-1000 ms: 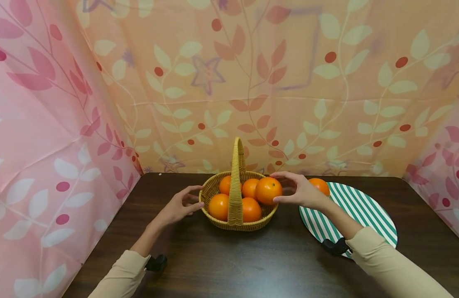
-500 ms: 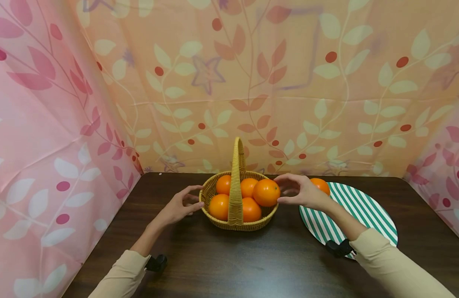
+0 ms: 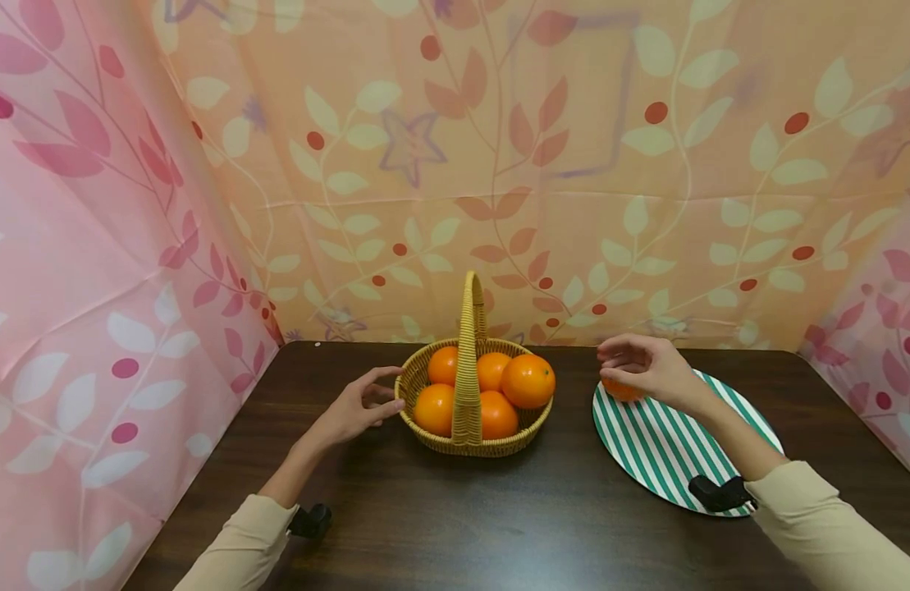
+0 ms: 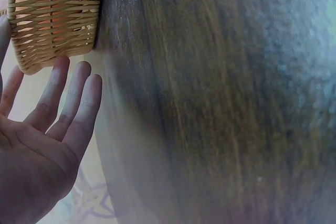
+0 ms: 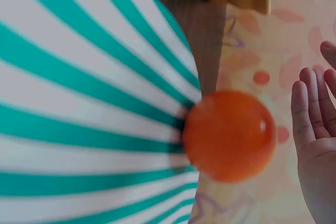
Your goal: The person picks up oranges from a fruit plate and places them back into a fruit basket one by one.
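Note:
A yellow wicker basket (image 3: 418,437) with a tall handle holds several oranges; one orange (image 3: 528,381) sits highest at its right side. My left hand (image 3: 357,405) is at the basket's left rim, thumb and fingertips right at the weave, fingers extended in the left wrist view. To the right, my right hand (image 3: 656,371) hovers over a single orange (image 3: 621,391), partly hiding it in the head view. In the right wrist view that orange (image 5: 231,136) shows whole, apart from the hand's straight fingers (image 5: 315,103). Under it lies a flat, round green-and-white striped mat (image 3: 669,460).
The dark wooden table (image 3: 484,517) carries both basket and mat. Behind it hangs a peach leaf-patterned cloth (image 3: 573,205), with a pink cloth (image 3: 93,287) along the left side. Each wrist wears a small black camera (image 3: 720,494).
My right hand has left the orange at the basket's right side and moved right, over the orange on the mat. That basket orange settled slightly left and lower. My left hand has stayed put.

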The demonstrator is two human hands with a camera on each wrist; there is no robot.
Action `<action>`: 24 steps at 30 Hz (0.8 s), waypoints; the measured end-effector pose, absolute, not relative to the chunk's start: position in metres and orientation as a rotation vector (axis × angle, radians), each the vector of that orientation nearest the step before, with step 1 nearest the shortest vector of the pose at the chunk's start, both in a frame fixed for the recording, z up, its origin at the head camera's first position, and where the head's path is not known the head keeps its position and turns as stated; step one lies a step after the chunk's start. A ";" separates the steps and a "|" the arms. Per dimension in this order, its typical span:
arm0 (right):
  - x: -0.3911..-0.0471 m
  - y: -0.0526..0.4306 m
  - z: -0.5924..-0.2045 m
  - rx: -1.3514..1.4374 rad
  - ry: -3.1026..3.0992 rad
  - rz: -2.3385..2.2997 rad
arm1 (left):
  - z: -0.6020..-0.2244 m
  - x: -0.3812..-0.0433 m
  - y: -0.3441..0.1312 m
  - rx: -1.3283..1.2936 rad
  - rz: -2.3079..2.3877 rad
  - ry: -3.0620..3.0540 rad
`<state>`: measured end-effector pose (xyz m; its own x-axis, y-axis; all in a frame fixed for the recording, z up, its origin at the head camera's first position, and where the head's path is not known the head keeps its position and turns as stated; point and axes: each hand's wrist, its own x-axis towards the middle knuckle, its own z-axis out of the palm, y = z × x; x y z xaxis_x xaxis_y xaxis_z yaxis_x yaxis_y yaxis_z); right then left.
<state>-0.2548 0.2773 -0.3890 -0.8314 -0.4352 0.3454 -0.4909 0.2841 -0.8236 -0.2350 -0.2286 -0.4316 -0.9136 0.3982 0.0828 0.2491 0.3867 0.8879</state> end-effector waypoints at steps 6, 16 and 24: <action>-0.251 0.299 -0.387 0.824 -2.491 1.601 | -0.431 -0.235 -0.229 0.583 1.549 2.503; -0.251 0.326 -0.385 0.796 -2.466 1.544 | -0.431 -0.235 -0.229 0.588 1.535 2.507; -0.254 0.335 -0.395 0.713 -2.537 1.446 | -0.432 -0.235 -0.229 0.578 1.549 2.491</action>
<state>-0.2541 0.3352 -0.3954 -0.8787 -0.3338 0.3412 -0.4637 0.4270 -0.7763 -0.2350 -0.2294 -0.4317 -0.9142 0.3985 0.0737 0.2423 0.3917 0.8876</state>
